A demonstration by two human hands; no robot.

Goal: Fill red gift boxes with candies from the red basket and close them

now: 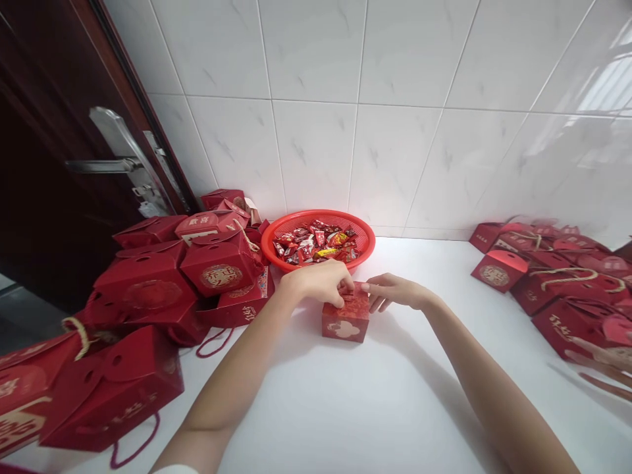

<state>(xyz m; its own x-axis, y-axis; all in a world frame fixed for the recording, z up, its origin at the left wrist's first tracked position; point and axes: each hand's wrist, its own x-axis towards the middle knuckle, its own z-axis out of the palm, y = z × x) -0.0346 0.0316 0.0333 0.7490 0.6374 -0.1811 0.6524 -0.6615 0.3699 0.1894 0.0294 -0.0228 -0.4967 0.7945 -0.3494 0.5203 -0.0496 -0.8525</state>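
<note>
A small red gift box (345, 322) with a pale printed figure on its front stands upright on the white table. My left hand (323, 282) is closed over its top, with curled fingers pinching at the lid. My right hand (397, 291) holds the box lightly from the right, thumb at the top edge and fingers bent along the side. Part of the lid is hidden under my left fingers. Just behind the box is a red plastic basket (368, 240) with many wrapped candies (316, 242) in it.
Red gift boxes (143, 289) are piled on the left, some with rope handles. More red boxes (553, 270) stand on the right, where another person's hand (605, 362) reaches in. A tiled wall (316, 145) closes off the back; a dark door (44, 171) is at left.
</note>
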